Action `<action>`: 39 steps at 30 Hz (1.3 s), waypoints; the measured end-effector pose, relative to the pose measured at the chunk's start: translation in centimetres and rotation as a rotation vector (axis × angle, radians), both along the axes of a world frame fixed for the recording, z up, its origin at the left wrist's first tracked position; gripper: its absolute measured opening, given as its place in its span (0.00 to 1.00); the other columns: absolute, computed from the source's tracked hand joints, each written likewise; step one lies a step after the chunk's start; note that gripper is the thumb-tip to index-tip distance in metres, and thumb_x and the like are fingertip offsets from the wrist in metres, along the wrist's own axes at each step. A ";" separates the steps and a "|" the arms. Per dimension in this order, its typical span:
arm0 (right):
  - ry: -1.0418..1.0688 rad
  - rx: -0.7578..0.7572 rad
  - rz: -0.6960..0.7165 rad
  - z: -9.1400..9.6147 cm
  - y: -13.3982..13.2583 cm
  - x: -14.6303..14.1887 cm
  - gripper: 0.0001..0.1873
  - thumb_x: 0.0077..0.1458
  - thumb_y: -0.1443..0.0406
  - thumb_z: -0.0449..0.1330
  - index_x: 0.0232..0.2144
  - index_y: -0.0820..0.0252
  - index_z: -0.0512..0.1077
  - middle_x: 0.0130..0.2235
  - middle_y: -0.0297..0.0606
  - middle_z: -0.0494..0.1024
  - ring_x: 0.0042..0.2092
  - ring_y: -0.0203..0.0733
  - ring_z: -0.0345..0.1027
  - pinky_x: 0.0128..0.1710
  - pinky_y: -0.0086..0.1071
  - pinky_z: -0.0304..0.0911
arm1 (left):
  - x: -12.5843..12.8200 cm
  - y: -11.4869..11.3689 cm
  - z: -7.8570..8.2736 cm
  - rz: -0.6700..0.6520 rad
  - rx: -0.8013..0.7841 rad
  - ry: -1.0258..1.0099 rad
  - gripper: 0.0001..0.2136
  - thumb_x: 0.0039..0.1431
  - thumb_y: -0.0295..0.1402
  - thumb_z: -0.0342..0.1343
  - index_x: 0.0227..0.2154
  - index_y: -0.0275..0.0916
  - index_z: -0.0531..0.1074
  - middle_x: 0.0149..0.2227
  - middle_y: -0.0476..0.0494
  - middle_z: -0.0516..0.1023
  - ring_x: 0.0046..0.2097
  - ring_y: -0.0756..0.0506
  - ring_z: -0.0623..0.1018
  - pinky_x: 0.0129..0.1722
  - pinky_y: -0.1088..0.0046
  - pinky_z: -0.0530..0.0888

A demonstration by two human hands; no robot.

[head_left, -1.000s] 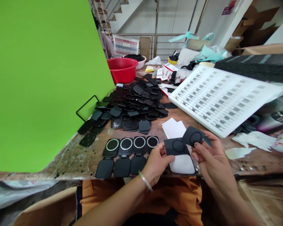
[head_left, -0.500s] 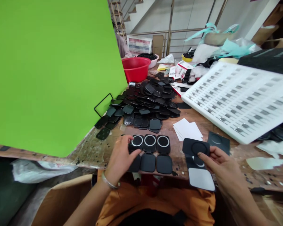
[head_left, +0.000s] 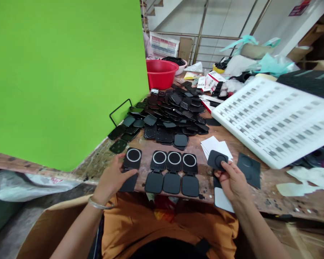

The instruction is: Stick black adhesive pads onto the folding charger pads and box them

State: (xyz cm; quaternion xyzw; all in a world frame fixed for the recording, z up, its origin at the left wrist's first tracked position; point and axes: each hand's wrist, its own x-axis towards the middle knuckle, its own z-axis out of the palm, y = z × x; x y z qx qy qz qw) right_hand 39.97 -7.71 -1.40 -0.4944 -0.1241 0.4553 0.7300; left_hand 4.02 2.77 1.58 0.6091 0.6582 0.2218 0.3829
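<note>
My left hand (head_left: 115, 178) is curled around the left edge of a black folding charger pad (head_left: 133, 163) with a white ring, its thumb across the hinge area. Several similar charger pads (head_left: 174, 162) lie unfolded in a row to its right, ring panels up and plain black panels toward me. Between thumb and fingers, my right hand (head_left: 233, 180) pinches a thin black square sheet (head_left: 215, 159) marked with a faint circle. Below that hand, partly hidden by it, a pale grey square panel (head_left: 223, 200) lies at the table edge.
A big heap of black panels (head_left: 175, 108) covers the middle of the table (head_left: 162, 145). White cards (head_left: 213, 145) and a dark sheet (head_left: 248, 169) lie to the right. A white slotted tray (head_left: 280, 118), a red basin (head_left: 162, 73) and a green board (head_left: 64, 79) stand around.
My left hand has moved left, and a charger pad now lies apart from the row with it. My right hand has moved slightly left with the black sheet, now over the white cards' edge.
</note>
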 end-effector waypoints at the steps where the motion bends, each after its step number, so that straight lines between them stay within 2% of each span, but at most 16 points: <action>1: -0.010 0.007 -0.004 -0.1 0.5 0.0 0.19 0.35 0.64 0.73 0.24 0.60 0.66 0.27 0.28 0.70 0.24 0.28 0.60 0.21 0.25 0.59 | -0.4 0.1 0.2 0.049 -0.027 -0.082 0.36 0.40 0.45 0.67 0.53 0.40 0.61 0.36 0.43 0.81 0.37 0.39 0.80 0.37 0.64 0.76; 4: -0.051 -0.009 -0.009 0.2 2.1 -0.1 0.21 0.33 0.63 0.74 0.23 0.60 0.65 0.26 0.27 0.70 0.23 0.28 0.60 0.20 0.24 0.58 | -0.9 -0.3 1.5 0.169 -0.120 -0.398 0.31 0.43 0.42 0.67 0.51 0.40 0.65 0.39 0.44 0.81 0.37 0.44 0.80 0.35 0.71 0.77; 6: -0.067 -0.027 -0.017 0.7 3.0 -0.6 0.21 0.33 0.62 0.74 0.24 0.60 0.66 0.24 0.27 0.70 0.21 0.28 0.59 0.19 0.23 0.56 | -0.6 -1.0 2.8 0.193 -0.217 -0.596 0.27 0.44 0.38 0.67 0.48 0.40 0.69 0.40 0.44 0.80 0.36 0.46 0.80 0.33 0.74 0.77; 9: -0.100 -0.047 0.016 2.1 3.2 -2.1 0.19 0.35 0.61 0.73 0.25 0.60 0.68 0.23 0.27 0.69 0.20 0.27 0.58 0.17 0.22 0.54 | 0.6 -2.5 4.3 0.130 -0.420 -0.727 0.23 0.47 0.36 0.66 0.47 0.39 0.70 0.39 0.41 0.81 0.36 0.44 0.80 0.34 0.72 0.78; 11: -0.120 -0.053 0.142 3.4 2.7 -3.5 0.17 0.39 0.60 0.72 0.25 0.61 0.69 0.23 0.28 0.69 0.20 0.27 0.57 0.18 0.22 0.53 | 1.7 -3.4 4.8 0.022 -0.522 -0.770 0.22 0.51 0.35 0.64 0.49 0.37 0.69 0.42 0.38 0.80 0.38 0.43 0.80 0.38 0.71 0.77; 15: -0.078 -0.073 0.439 5.8 1.3 -5.5 0.13 0.46 0.59 0.69 0.25 0.61 0.71 0.26 0.31 0.70 0.25 0.28 0.58 0.23 0.22 0.56 | 3.9 -5.0 4.2 -0.239 -0.628 -0.860 0.25 0.54 0.31 0.62 0.55 0.39 0.64 0.47 0.37 0.77 0.43 0.43 0.79 0.40 0.73 0.76; 18: -0.036 -0.124 0.501 6.7 0.4 -5.6 0.11 0.46 0.61 0.69 0.26 0.62 0.73 0.28 0.32 0.71 0.29 0.29 0.61 0.30 0.22 0.60 | 5.4 -5.8 3.5 -0.352 -0.679 -0.897 0.27 0.56 0.30 0.60 0.59 0.42 0.60 0.44 0.39 0.78 0.40 0.43 0.80 0.37 0.72 0.77; 22: -0.058 -0.202 0.571 6.5 -0.4 -5.2 0.12 0.45 0.60 0.70 0.24 0.63 0.74 0.27 0.34 0.73 0.31 0.32 0.63 0.32 0.23 0.61 | 7.0 -6.4 2.8 -0.463 -0.732 -0.892 0.24 0.58 0.28 0.54 0.58 0.39 0.62 0.36 0.38 0.80 0.35 0.45 0.81 0.32 0.75 0.77; 26: -0.072 -0.259 0.615 5.8 -1.1 -5.6 0.13 0.43 0.59 0.70 0.23 0.63 0.73 0.27 0.35 0.73 0.30 0.33 0.63 0.32 0.25 0.62 | 8.0 -6.7 2.4 -0.493 -0.791 -0.913 0.23 0.55 0.25 0.53 0.55 0.39 0.66 0.38 0.37 0.80 0.36 0.43 0.81 0.32 0.73 0.78; 32: -0.036 -0.302 0.672 5.5 -1.8 -6.3 0.14 0.43 0.58 0.69 0.27 0.62 0.75 0.30 0.37 0.74 0.31 0.35 0.65 0.32 0.27 0.63 | 8.9 -7.0 2.3 -0.488 -0.839 -0.906 0.23 0.54 0.23 0.53 0.54 0.40 0.67 0.38 0.37 0.80 0.35 0.43 0.82 0.32 0.73 0.78; 39: -0.016 -0.287 0.676 5.8 -1.9 -6.5 0.15 0.39 0.60 0.71 0.20 0.63 0.71 0.33 0.35 0.75 0.31 0.32 0.64 0.32 0.25 0.63 | 9.3 -7.2 2.3 -0.482 -0.870 -0.891 0.23 0.54 0.22 0.52 0.54 0.40 0.67 0.39 0.38 0.80 0.35 0.44 0.82 0.31 0.75 0.78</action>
